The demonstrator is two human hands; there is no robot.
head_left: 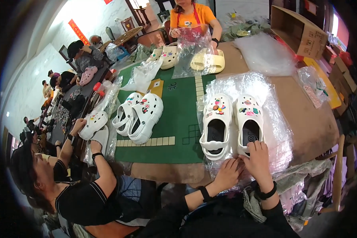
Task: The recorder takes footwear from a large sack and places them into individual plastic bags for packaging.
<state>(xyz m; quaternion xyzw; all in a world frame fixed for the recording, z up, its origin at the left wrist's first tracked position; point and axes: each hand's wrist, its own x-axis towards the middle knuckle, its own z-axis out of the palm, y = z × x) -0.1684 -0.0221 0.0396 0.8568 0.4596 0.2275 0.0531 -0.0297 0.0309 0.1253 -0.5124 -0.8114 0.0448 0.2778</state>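
The counter (305, 119) carries a green mat (178, 119) and, on its near right part, a sheet of clear plastic wrap (273, 119). A pair of white clogs (232, 121) with coloured charms is set side by side on this wrap, toes away from the person. Judged from this, the pair is decorated and positioned, but not yet bagged. The right hand (260, 160) is laid against the heel of the right clog, fingers narrow and curled, gripping nothing visible. The left hand (228, 172) is pressed on the wrap's near edge; whether film is pinched cannot be told.
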